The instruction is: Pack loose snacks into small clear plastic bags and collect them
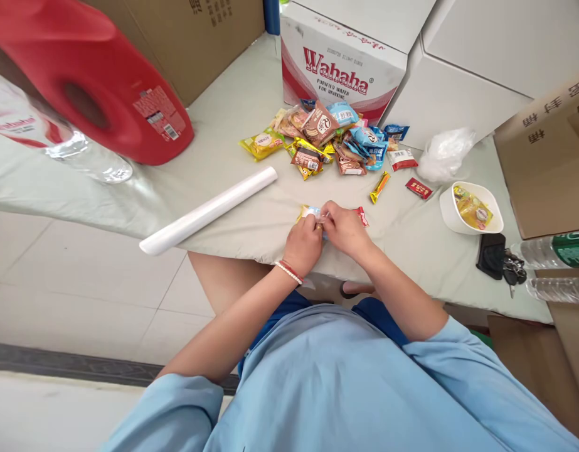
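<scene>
My left hand [304, 245] and my right hand [342, 227] meet at the near edge of the cloth-covered table [223, 132]. Both are closed in a pinch on a small clear plastic bag of snack packets [313, 213], which lies on the cloth. Yellow, blue and red wrappers show at the bag's edges, the red one [363, 217] sticking out to the right. A beaded bracelet sits on my left wrist. A pile of wrapped snacks [324, 138] lies a little farther back on the table.
A white roll of plastic film [209, 210] overhangs the table's left edge. A red jug [96, 81] and a clear bottle [58, 138] stand far left. A Wahaha carton [340, 63], a crumpled bag [444, 154], a white bowl [472, 210], keys [499, 260] and bottles [552, 251] sit right.
</scene>
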The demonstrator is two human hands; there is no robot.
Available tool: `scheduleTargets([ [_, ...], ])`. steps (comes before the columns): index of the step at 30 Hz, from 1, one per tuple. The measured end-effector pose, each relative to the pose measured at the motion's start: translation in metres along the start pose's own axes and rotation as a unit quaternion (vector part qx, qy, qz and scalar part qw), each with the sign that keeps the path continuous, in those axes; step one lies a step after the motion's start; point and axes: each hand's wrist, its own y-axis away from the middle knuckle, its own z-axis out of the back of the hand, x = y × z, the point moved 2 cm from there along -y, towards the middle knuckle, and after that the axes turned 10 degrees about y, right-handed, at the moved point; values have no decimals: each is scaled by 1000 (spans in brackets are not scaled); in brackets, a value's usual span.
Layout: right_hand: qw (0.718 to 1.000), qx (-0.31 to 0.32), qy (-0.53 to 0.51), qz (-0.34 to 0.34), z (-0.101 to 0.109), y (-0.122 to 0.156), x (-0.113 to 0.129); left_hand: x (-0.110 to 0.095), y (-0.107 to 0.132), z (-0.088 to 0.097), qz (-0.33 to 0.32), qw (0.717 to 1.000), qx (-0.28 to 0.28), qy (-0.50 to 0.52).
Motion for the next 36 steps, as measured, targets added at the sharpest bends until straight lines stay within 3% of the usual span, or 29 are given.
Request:
scheduleTargets([
  [3,999,14,-41,-10,-18,-17,3,14,-1,12,17,990,16,141],
  [7,994,-14,-107,11,-30,-14,-7,30,-3,23,97,949,-14,299],
  [13,978,-35,-203,-8,-36,-7,-13,25,-9,22,202,963,-121,133],
  [16,968,-38,-247,-20,-41,-6,-16,26,-13,18,224,964,-98,103],
  [20,944,-31,-325,-42,-50,0,-17,23,-17,14,213,962,-82,150],
  [22,918,-28,-393,-51,-50,7,-16,16,-15,14,189,957,-117,185],
  [25,854,-30,-515,-59,-43,24,-14,-1,-9,18,109,963,-177,171],
  [27,811,-27,-580,-74,-36,36,-13,-15,-3,19,32,974,-182,133],
  [29,785,-18,-613,-90,-31,46,-15,-29,4,17,-52,980,-159,106],
  [32,776,-30,-623,-90,-32,56,-21,-46,14,10,-149,977,-118,93],
  [36,784,-53,-607,-119,-46,62,-39,-57,22,0,-233,961,-44,142],
])
